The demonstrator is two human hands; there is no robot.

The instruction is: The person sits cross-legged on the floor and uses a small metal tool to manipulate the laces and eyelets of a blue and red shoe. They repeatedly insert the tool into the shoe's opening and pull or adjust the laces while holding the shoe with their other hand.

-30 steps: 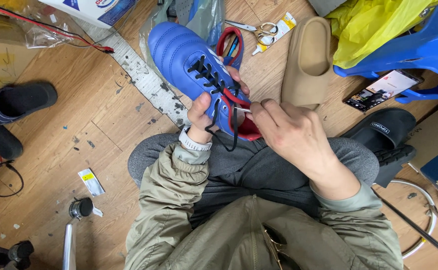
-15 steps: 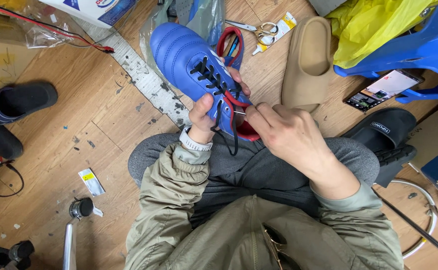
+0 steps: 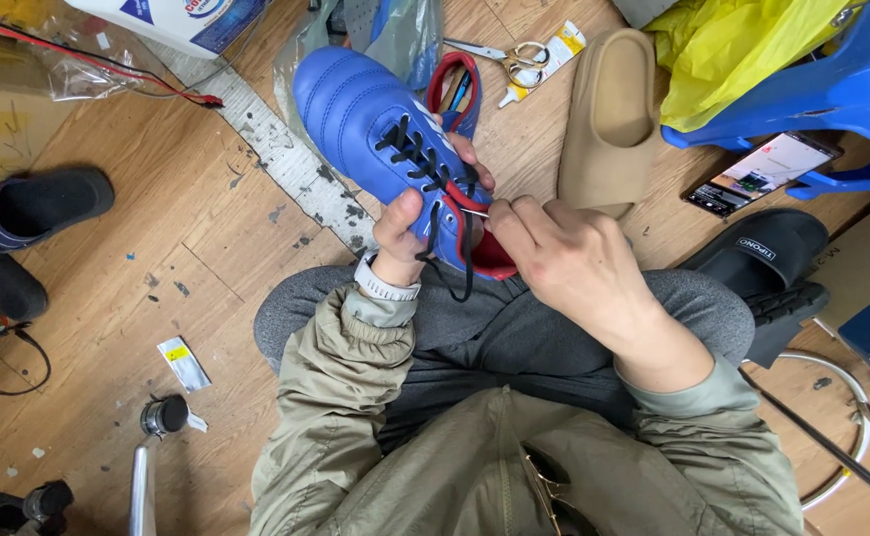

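A blue sports shoe (image 3: 360,124) with a red lining and black laces is held up over my lap, toe pointing away to the upper left. My left hand (image 3: 400,233) grips the shoe from below near the tongue, thumb on the side. My right hand (image 3: 564,258) pinches the black lace (image 3: 467,253) at the top eyelets, and loose lace ends hang down toward my grey trousers.
On the wooden floor lie a tan slide sandal (image 3: 608,119), scissors (image 3: 514,55) and a glue tube (image 3: 544,62), a phone (image 3: 762,171), black sandals (image 3: 767,258) at right and dark slippers (image 3: 43,203) at left. A blue plastic stool (image 3: 832,89) holds a yellow bag.
The shoe has shifted slightly right and nearer. My right hand's fingers have worked along the lace at the top eyelets; both hands keep their hold.
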